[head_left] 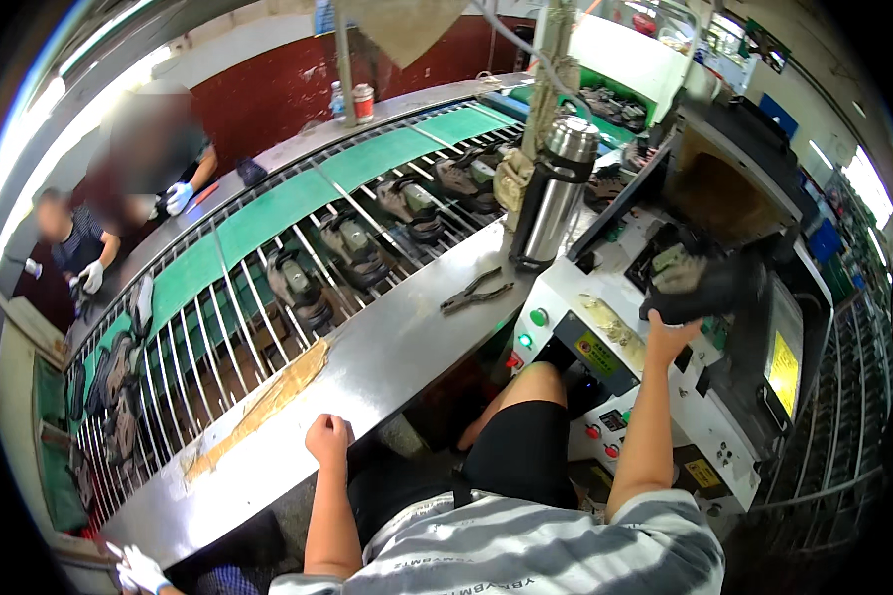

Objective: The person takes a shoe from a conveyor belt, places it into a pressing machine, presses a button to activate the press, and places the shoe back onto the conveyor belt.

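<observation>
My right hand [670,337] is closed on a dark shoe [709,288], holding it over the white machine [595,342] at the right. Motion blurs the shoe, and its far end overlaps the machine's dark opening. Curled into a fist, my left hand [327,439] rests at the near edge of the metal table [397,342]; nothing shows in it. A pair of pliers [476,290] lies on that table, close to a tall steel thermos [558,198].
Beyond the table runs a rod conveyor [258,327] carrying several brown-grey shoes [347,243] and a green strip [253,218]. Brown tape [258,412] sticks to the tabletop. Two people in gloves stand across the conveyor; another gloved hand [139,570] shows at lower left.
</observation>
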A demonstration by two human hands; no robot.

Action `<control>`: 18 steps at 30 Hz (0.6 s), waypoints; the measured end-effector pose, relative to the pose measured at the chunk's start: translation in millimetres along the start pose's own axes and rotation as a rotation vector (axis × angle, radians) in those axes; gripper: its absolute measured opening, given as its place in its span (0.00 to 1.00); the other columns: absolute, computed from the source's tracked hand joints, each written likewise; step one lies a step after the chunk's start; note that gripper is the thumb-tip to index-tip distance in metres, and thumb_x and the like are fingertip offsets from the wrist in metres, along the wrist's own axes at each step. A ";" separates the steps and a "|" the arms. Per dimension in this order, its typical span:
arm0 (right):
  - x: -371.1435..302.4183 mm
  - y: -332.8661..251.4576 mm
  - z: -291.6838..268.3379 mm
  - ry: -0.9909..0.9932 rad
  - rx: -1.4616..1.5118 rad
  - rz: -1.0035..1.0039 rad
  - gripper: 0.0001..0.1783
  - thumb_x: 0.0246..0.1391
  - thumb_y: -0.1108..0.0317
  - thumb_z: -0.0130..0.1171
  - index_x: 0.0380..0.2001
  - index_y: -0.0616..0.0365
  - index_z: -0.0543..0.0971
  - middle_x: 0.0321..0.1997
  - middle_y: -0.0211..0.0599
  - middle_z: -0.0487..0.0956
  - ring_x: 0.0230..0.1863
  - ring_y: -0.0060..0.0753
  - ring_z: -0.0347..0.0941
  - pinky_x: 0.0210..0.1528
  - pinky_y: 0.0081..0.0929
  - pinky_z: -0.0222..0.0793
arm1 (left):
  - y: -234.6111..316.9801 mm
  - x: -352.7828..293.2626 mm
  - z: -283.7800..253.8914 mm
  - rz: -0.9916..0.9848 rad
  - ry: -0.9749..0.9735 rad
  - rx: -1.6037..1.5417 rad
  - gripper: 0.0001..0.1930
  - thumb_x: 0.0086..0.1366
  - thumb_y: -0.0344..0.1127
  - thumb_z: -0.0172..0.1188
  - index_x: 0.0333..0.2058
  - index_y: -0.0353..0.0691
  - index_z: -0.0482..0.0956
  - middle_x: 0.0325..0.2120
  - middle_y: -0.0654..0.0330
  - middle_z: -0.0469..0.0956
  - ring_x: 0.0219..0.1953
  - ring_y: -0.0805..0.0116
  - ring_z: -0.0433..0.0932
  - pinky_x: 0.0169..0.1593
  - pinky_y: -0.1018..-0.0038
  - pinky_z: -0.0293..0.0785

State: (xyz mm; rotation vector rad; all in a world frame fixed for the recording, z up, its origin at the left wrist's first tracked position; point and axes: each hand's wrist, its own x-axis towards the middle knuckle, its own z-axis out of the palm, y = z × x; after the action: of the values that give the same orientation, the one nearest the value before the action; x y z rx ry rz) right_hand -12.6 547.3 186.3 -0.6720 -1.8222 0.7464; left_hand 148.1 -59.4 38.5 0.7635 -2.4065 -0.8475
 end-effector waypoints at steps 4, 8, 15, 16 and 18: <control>-53.4 -15.6 -14.4 -0.205 0.521 0.071 0.36 0.44 0.60 0.73 0.52 0.71 0.72 0.60 0.45 0.71 0.57 0.42 0.68 0.60 0.37 0.62 | 0.3 21.6 7.7 -0.158 -0.224 -0.161 0.09 0.56 0.36 0.56 0.27 0.37 0.81 0.21 0.54 0.79 0.26 0.61 0.78 0.32 0.66 0.73; -110.4 -29.7 -19.0 -0.516 0.777 0.320 0.30 0.48 0.66 0.68 0.54 0.61 0.72 0.58 0.40 0.71 0.57 0.41 0.67 0.60 0.39 0.63 | 51.1 30.1 2.1 -0.430 -0.691 -0.962 0.12 0.65 0.36 0.54 0.45 0.37 0.75 0.30 0.63 0.77 0.29 0.74 0.74 0.33 0.76 0.73; -194.1 -168.8 -3.4 -1.699 0.955 0.309 0.39 0.50 0.54 0.64 0.60 0.66 0.65 0.59 0.40 0.70 0.58 0.37 0.67 0.60 0.35 0.62 | 157.3 26.5 -68.5 -0.247 -0.914 -1.619 0.35 0.54 0.40 0.60 0.59 0.35 0.63 0.50 0.49 0.74 0.52 0.57 0.74 0.56 0.61 0.70; -198.1 -226.0 -15.6 -1.913 0.950 0.033 0.36 0.55 0.55 0.59 0.61 0.67 0.64 0.59 0.44 0.70 0.58 0.36 0.67 0.61 0.34 0.59 | 146.9 26.5 -77.0 -0.268 -0.845 -1.529 0.37 0.50 0.40 0.61 0.60 0.34 0.63 0.51 0.48 0.73 0.54 0.55 0.73 0.58 0.60 0.69; -200.8 -251.4 -19.3 -1.980 0.797 -0.328 0.27 0.55 0.58 0.60 0.53 0.66 0.72 0.55 0.43 0.74 0.57 0.37 0.68 0.61 0.31 0.59 | 118.5 23.2 -96.3 -0.603 -0.811 -1.927 0.42 0.41 0.37 0.59 0.60 0.33 0.63 0.52 0.46 0.73 0.53 0.49 0.73 0.61 0.58 0.67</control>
State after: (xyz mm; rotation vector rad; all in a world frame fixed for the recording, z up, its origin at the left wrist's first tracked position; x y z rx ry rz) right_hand 45.2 239.3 261.5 1.4375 -2.6218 2.0529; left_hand 147.1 -36.3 191.1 0.1833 -0.5629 -3.1609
